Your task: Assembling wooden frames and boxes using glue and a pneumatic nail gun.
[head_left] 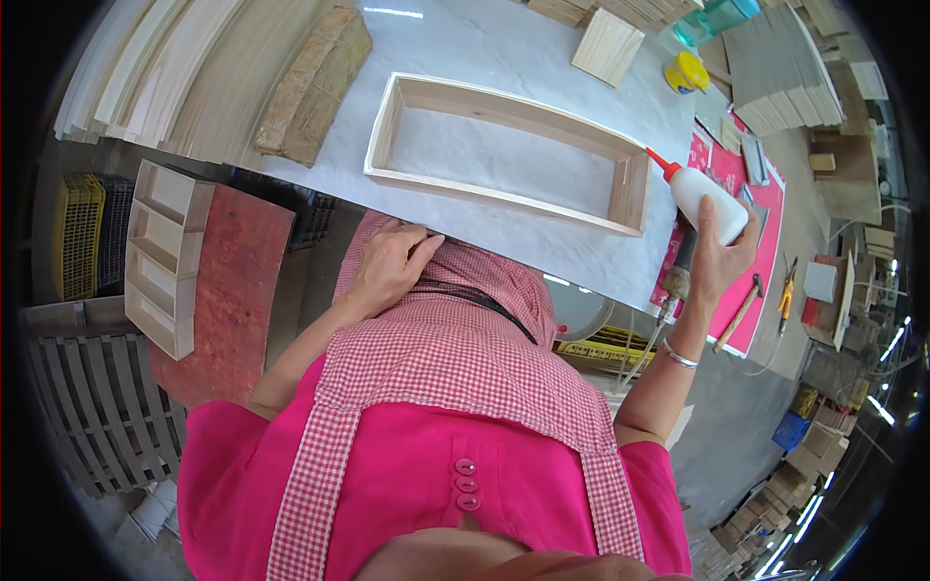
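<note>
Nearest of all, bright pink blouse [417,474] with 3 small buttons, crossed by red-and-white checked apron [465,358] reaching up to the edge of the pale grey worktable [504,58]. Left hand [387,266] resting on the apron at the table edge, fingers loosely curled and pressing the cloth, holding nothing. Right hand [722,257], silver bangle at the wrist, raised at the table's right side with fingers wrapped firmly round a white plastic glue bottle with a red nozzle [702,198]; nozzle tilted toward the right end of a long rectangular frame of pale wood [504,150], close to that corner but, judging from this view, not quite touching. Frame lying flat in the middle of the table, all 4 sides standing together and no base inside, bare tabletop showing through; joints apparently assembled already, gluing at the right-hand corner seemingly the step in hand, no glue bead clearly visible. Square pale wooden panel [607,45] lying apart beyond the frame, unused. Finished-looking pale wooden shelf unit with compartments [165,257] standing to the left below table level. Wooden-handled hammer [741,312] on the pink mat [765,261] at right.
</note>
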`<state>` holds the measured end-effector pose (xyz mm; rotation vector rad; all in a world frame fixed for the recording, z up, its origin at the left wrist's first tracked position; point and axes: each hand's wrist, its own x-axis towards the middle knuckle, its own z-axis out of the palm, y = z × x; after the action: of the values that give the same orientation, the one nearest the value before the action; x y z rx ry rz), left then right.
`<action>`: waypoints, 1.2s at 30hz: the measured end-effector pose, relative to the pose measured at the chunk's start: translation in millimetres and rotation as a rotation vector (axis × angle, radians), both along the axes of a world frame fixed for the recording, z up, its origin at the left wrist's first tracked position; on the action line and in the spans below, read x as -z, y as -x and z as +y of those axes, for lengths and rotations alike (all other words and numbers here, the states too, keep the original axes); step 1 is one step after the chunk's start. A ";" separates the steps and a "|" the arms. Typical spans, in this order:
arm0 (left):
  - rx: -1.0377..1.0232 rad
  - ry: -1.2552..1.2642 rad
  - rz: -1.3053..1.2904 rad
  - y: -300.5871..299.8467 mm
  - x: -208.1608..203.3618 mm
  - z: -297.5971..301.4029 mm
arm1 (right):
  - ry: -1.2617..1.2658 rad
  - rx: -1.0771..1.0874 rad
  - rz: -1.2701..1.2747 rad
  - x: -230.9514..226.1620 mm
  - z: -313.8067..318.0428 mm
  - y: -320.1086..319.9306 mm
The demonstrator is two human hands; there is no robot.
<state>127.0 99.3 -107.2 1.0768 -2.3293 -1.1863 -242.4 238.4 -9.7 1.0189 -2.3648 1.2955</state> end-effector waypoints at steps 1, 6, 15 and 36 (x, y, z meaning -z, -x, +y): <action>0.004 0.000 0.000 0.3 0.3 0.4 | 0.000 0.004 0.000 0.0 1.3 0.8; 0.000 0.008 0.009 1.4 1.1 3.3 | -0.007 0.008 0.011 -2.0 7.5 2.9; 0.013 0.048 0.019 3.5 0.5 5.2 | -0.050 -0.028 -0.030 -13.7 32.9 -11.8; -0.204 0.062 0.120 -19.1 13.9 -3.9 | 0.098 -0.335 -0.450 -8.3 -3.2 -116.4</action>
<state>146.2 95.4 -121.1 1.1562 -2.0953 -1.0651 -126.0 235.3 -1.5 1.2403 -2.4748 1.9199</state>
